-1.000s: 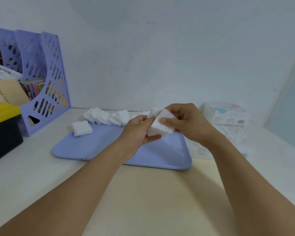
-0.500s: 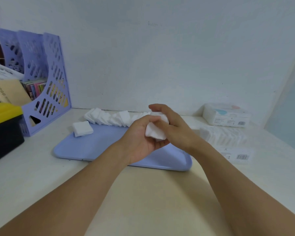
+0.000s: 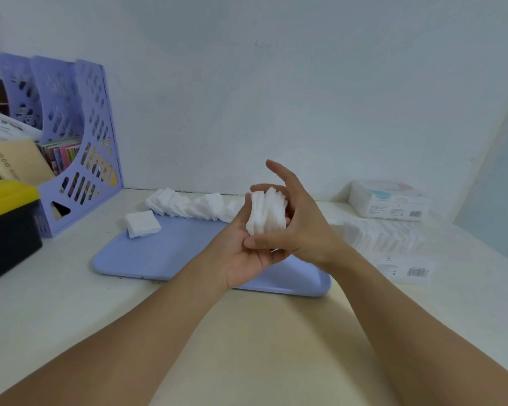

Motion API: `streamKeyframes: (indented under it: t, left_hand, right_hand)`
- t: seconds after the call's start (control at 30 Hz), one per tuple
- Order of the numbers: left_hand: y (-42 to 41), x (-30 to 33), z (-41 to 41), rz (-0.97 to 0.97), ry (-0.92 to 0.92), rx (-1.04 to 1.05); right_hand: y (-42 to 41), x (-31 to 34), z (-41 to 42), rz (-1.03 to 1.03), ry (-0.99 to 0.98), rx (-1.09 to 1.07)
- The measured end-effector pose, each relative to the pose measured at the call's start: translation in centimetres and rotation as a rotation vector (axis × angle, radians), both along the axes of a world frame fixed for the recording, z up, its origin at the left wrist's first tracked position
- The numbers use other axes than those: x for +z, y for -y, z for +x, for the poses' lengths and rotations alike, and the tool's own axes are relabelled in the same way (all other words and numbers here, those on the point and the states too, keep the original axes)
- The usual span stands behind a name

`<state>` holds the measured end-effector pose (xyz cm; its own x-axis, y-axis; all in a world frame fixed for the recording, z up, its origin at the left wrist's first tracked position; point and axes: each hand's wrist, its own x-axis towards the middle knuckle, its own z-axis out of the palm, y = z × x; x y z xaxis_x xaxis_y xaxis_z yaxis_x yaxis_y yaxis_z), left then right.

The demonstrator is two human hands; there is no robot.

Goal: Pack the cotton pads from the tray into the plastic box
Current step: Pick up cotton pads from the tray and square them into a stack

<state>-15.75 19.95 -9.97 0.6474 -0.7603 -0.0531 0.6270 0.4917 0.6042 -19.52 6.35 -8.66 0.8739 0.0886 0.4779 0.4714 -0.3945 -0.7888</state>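
Head view: stack of cotton pads [image 3: 267, 212] held on edge above the right half of the blue tray [image 3: 170, 253], cradled in the upturned left hand [image 3: 242, 250] and pinched from the right by the right hand [image 3: 298, 230], thumb across the lower front of the stack, index finger raised free. Both hands clamped on the same stack, touching each other. Behind it, along the tray's far edge, a leaning row of pads [image 3: 188, 205]; at the tray's far left corner, a single small pile of pads [image 3: 142, 224] lying flat. Right of the tray, on the pale surface [image 3: 71, 312], a clear plastic box [image 3: 390, 244] with pads lined up inside and barcode labels on its near side. Beyond that box, against the wall, a white wrapped packet [image 3: 389, 202]. Left of the tray, a lilac file holder [image 3: 79, 142] stuffed with papers and books, and nearer, a yellow-lidded black case [image 3: 8, 227].
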Motion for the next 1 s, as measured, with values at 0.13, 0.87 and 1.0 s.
streamKeyframes:
  t: [0.13,0.87,1.0]
  left_hand:
    - [0.0,0.2,0.1,-0.016,0.0,0.009]
    - [-0.7,0.1,0.2,0.24,0.173,0.075]
    - [-0.8,0.3,0.4,0.213,0.118,0.029]
  right_hand:
    - [0.0,0.0,0.2,-0.038,0.086,-0.064]
    - [0.6,-0.3,0.7,-0.13,0.02,-0.024]
    - [0.5,-0.4,0.6,-0.144,0.017,-0.006]
